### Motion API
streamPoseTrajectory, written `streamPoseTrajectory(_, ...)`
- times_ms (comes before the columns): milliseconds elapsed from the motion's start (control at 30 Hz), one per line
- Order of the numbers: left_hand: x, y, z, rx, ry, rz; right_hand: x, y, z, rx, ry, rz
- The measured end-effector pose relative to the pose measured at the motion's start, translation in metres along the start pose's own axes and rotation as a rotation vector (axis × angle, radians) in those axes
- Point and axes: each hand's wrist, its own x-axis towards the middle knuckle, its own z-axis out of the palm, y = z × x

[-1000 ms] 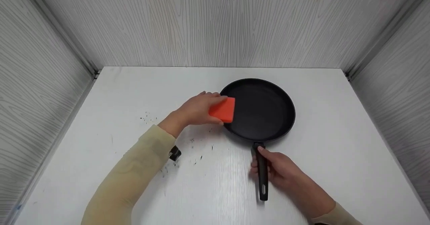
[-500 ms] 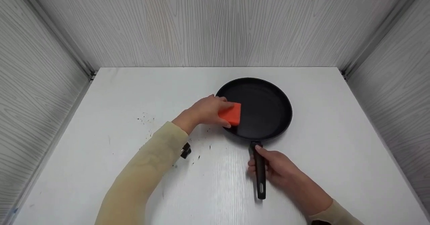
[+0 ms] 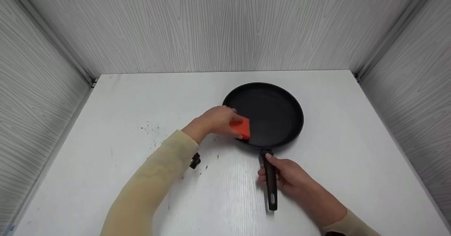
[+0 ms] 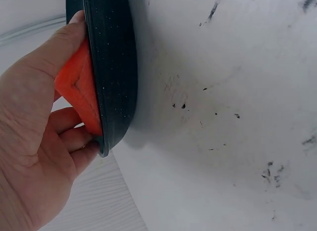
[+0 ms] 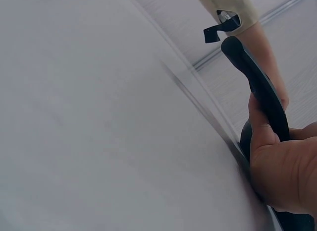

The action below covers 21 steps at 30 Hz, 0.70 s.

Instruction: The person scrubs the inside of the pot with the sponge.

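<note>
A black frying pan (image 3: 271,112) sits on the white table, its handle (image 3: 271,190) pointing toward me. My left hand (image 3: 220,120) pinches an orange-red sponge (image 3: 242,127) between thumb and fingers at the pan's left inner side. In the left wrist view the sponge (image 4: 81,85) bends against the inside of the pan wall, with fingertips right at the rim. My right hand (image 3: 290,176) grips the handle close to the pan, thumb laid along its top. From the right wrist, the handle (image 5: 257,82) rises out of the curled right hand (image 5: 282,166).
Dark specks and smudges (image 4: 270,171) mark the white table (image 3: 141,98) left of the pan. Grey wood-grain panels stand at the back (image 3: 225,28) and on both sides. A small black wrist mount (image 3: 195,161) juts from under the left sleeve (image 3: 151,183).
Holding the sponge, my left hand has moved right into the pan, then down along its left inner side toward me. The right hand keeps its grip on the handle; the whole view shifts slightly.
</note>
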Motion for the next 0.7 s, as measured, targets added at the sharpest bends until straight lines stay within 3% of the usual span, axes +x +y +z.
streamPoseTrajectory(700,-0.001,0.017,-0.002,-0.194,-0.12,-0.02,0.001,0.0,-0.003,0.023,-0.011,0.019)
